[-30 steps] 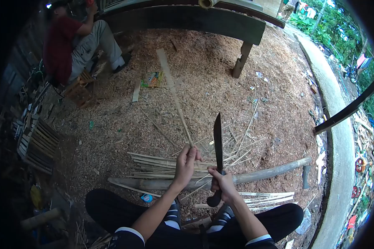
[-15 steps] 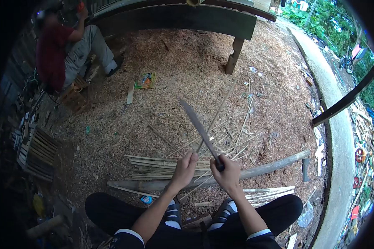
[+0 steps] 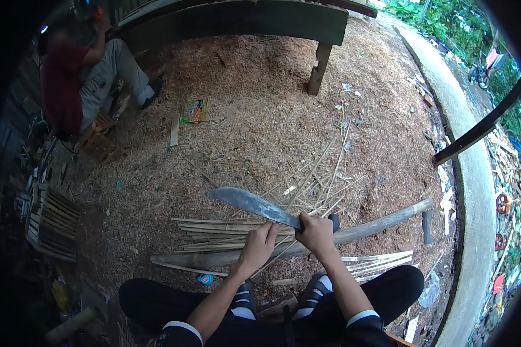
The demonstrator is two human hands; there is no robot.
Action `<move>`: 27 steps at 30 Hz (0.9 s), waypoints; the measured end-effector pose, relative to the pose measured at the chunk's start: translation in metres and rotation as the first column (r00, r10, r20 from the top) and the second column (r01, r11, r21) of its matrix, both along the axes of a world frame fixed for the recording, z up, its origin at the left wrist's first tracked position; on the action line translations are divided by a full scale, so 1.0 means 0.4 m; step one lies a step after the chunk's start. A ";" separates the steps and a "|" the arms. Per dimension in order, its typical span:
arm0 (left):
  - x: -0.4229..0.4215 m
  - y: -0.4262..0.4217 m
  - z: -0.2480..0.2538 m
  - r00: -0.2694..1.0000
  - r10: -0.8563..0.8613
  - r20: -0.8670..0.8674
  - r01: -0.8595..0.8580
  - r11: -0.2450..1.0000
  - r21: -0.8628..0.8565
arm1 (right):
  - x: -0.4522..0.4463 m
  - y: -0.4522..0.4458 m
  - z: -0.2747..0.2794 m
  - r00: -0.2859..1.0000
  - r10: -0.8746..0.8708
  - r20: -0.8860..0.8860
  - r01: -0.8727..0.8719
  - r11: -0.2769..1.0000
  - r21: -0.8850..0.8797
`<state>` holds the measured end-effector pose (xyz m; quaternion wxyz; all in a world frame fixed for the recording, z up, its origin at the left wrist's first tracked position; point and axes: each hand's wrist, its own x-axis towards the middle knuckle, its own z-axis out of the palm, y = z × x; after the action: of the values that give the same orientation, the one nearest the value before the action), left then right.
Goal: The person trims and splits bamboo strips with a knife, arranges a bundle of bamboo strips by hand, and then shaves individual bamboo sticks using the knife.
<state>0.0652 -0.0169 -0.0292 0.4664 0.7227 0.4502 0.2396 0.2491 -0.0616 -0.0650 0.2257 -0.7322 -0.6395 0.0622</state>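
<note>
My right hand [image 3: 316,233] is closed around the handle of a large knife [image 3: 249,202], whose broad blade points left and slightly away from me. Close beside it, under the blade, my left hand [image 3: 258,247] pinches a thin bamboo strip [image 3: 311,174], which slants away to the upper right behind the blade. Below the hands a long wooden pole [image 3: 364,230] lies across the ground. A bundle of bamboo strips [image 3: 214,229] lies just beyond the pole on the left, and more pale strips [image 3: 376,263] lie near my right knee.
A person in a red shirt [image 3: 63,87] sits at the upper left beside a wooden crate [image 3: 97,144]. A long bench [image 3: 237,22] stands ahead. A slatted rack [image 3: 55,222] is at the left, a dark post [image 3: 480,130] and a concrete kerb [image 3: 474,208] at the right.
The knife blade has swung from upright to pointing left, over my left hand. The strip in my left hand has tilted from upper left to upper right. The whole view has shifted slightly.
</note>
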 end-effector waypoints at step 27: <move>-0.073 0.026 -0.034 0.971 0.205 0.122 -0.195 0.977 -0.086 | 0.085 -0.006 0.025 0.890 -0.415 -0.192 0.427 0.904 0.027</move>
<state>0.0358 -0.0064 -0.0426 0.4943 0.6390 0.4979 0.3153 0.2832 -0.0639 -0.0548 0.3159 -0.8365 -0.4442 0.0565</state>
